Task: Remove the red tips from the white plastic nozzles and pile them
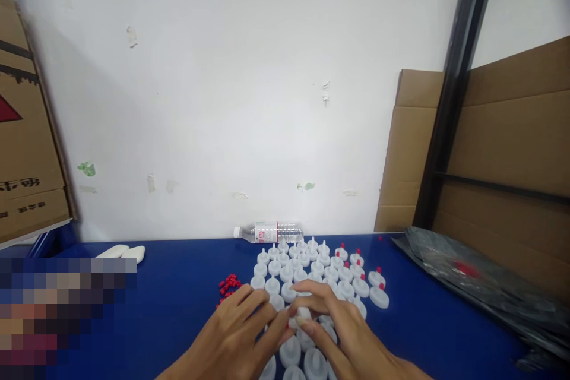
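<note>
My left hand [243, 332] and my right hand [338, 326] meet low in the middle of the view, over a crowd of several white plastic caps [312, 273] that stand on the blue table [178, 297]. Together the fingers of both hands pinch one white cap [303, 313] between them. Some caps at the right side carry a small red tip [379, 270]. A little heap of loose red pieces [228, 284] lies just left of my left hand's fingers.
A clear water bottle [269, 232] lies on its side against the white wall. Two white oblong objects [127, 252] rest at the far left. Black plastic sheeting [481, 285] covers the right end. Cardboard boxes [503, 130] stand right and left; a blurred patch fills the lower left.
</note>
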Demonstrator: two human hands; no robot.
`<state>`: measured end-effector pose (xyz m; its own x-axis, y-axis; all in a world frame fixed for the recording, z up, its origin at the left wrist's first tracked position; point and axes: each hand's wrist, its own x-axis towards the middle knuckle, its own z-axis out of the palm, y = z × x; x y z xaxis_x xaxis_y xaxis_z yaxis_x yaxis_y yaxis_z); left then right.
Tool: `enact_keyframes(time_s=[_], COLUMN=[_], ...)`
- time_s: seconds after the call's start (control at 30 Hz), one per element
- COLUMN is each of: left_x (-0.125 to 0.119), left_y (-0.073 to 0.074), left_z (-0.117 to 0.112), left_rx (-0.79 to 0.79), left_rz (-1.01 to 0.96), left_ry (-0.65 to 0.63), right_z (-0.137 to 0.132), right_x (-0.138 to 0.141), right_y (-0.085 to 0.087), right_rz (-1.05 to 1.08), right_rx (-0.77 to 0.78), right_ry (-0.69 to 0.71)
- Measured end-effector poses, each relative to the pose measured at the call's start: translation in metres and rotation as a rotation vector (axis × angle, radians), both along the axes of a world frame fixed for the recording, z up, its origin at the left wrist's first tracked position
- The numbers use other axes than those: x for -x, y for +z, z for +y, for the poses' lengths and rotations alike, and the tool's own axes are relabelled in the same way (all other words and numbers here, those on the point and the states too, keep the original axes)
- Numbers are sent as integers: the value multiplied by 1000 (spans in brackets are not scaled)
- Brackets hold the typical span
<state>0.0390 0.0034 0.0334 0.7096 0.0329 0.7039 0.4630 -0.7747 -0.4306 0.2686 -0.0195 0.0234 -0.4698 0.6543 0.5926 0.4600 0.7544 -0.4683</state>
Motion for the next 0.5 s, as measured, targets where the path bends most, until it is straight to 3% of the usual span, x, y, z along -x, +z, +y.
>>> enact_keyframes(time_s=[0.33, 0.5], left_x=[-6, -6], left_y=[1, -7], left_z=[-1, 2], left_rx=[22, 166], left_rz=[17, -7], left_ry=[53, 31], right_z=[-2, 1], right_x=[1, 1], right_y=[-2, -2], right_rz=[-96, -69], right_rx=[-148, -169], right_ry=[-34, 52])
